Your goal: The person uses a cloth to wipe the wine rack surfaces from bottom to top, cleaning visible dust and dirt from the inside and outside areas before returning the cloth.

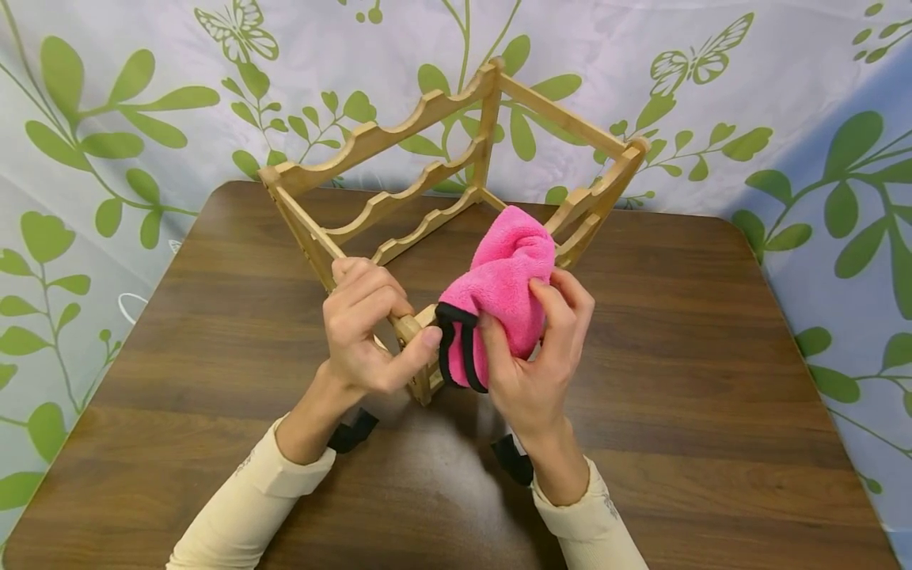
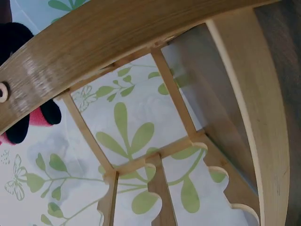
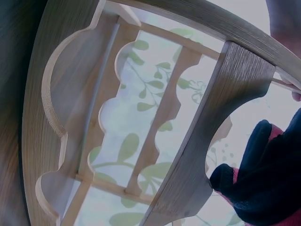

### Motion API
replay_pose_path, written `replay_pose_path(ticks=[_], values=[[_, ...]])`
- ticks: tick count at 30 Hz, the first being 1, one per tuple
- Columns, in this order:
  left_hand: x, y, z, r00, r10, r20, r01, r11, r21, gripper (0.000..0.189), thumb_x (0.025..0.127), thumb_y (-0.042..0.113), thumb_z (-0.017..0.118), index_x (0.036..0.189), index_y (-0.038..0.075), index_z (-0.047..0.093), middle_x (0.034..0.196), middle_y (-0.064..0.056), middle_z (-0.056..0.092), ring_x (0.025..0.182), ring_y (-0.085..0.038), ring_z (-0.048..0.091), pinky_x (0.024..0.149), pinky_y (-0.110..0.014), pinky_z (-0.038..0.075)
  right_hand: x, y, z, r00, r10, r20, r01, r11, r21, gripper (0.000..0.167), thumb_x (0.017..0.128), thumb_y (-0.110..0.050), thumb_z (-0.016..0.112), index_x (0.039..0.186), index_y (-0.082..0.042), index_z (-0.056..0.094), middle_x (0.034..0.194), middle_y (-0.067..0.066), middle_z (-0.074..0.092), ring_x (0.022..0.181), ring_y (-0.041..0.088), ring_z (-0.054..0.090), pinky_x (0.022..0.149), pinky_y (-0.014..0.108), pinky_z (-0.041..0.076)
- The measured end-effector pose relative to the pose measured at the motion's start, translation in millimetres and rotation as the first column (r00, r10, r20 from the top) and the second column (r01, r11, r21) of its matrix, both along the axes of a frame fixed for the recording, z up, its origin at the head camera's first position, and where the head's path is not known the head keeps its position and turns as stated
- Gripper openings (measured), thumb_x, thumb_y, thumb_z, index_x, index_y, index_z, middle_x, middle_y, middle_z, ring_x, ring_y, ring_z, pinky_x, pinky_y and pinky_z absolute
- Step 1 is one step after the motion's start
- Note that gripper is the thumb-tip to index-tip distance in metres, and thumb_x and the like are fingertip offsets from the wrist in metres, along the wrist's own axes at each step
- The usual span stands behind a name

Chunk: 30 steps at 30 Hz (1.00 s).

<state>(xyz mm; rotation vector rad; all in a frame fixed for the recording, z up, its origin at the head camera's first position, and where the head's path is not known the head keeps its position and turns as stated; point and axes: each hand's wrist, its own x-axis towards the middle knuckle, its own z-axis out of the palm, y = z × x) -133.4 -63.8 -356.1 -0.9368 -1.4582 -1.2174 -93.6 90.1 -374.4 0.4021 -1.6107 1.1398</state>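
Cream sleeves (image 1: 229,511) reach over the table (image 1: 712,396), left hand (image 1: 365,326) gripping a rail (image 1: 306,219) of a wooden wine rack (image 1: 363,145), right hand (image 1: 534,378) pinching pink plush cloth (image 1: 504,294) beside it. Rack looks rigid, best held by rails; cloth, soft and light.

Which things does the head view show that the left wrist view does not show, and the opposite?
Only head: the cream sleeves and, clearly, the left hand gripping the rack and the right hand holding the cloth. The left wrist view has a sliver at top left, too dark to name.

Only left wrist: a pale ring on the near bar; I cannot pick it out from the head.

Both: rack, pink cloth's black edge, leafy backdrop, part of the table.
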Motion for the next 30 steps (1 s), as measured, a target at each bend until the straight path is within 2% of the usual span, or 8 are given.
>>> replay_pose_path(ticks=[6, 13, 20, 30], values=[[-5.8, -6.4, 4.0, 0.998, -0.054, 0.038, 0.054, 0.998, -0.018, 0.045, 0.084, 0.035, 0.062, 0.051, 0.012, 0.042, 0.051, 0.002, 0.039, 0.053, -0.017, 0.031, 0.066, -0.037, 0.022, -2.4, -1.9, 0.5, 1.000, -0.007, -0.006, 0.007, 1.000, -0.014, 0.046, 0.089, -0.030, 0.074, 0.112, 0.003, 0.053, 0.116, 0.027, 0.050, 0.106, 0.038, 0.050, 0.083, 0.036, 0.048], [-10.6, -12.4, 2.9, 0.994, -0.085, 0.067, 0.087, 0.996, -0.025, 0.041, 0.080, 0.032, 0.061, 0.051, 0.012, 0.040, 0.052, 0.002, 0.037, 0.054, -0.017, 0.029, 0.067, -0.036, 0.023, -4.3, -2.4, 0.4, 1.000, -0.011, -0.015, 0.011, 1.000, -0.014, 0.041, 0.089, -0.026, 0.073, 0.111, 0.002, 0.053, 0.115, 0.028, 0.050, 0.106, 0.038, 0.050, 0.082, 0.037, 0.049], [-16.4, -15.0, 0.4, 0.987, -0.129, 0.091, 0.128, 0.992, 0.018, 0.052, 0.085, 0.042, 0.062, 0.050, 0.013, 0.038, 0.051, 0.002, 0.034, 0.054, -0.016, 0.028, 0.072, -0.032, 0.025, -4.8, -1.2, 0.4, 1.000, -0.011, -0.008, 0.011, 1.000, -0.021, 0.038, 0.089, -0.022, 0.072, 0.111, 0.002, 0.053, 0.115, 0.028, 0.050, 0.106, 0.039, 0.051, 0.081, 0.037, 0.049], [-24.4, -18.9, -1.1, 0.976, -0.188, 0.107, 0.181, 0.981, 0.070, 0.055, 0.084, 0.044, 0.064, 0.047, 0.015, 0.036, 0.048, 0.003, 0.030, 0.054, -0.015, 0.024, 0.074, -0.032, 0.021, -5.5, 0.8, -1.8, 0.999, -0.046, -0.008, 0.046, 0.998, -0.035, 0.039, 0.089, -0.024, 0.073, 0.109, 0.004, 0.054, 0.113, 0.028, 0.052, 0.104, 0.038, 0.051, 0.080, 0.035, 0.049]])
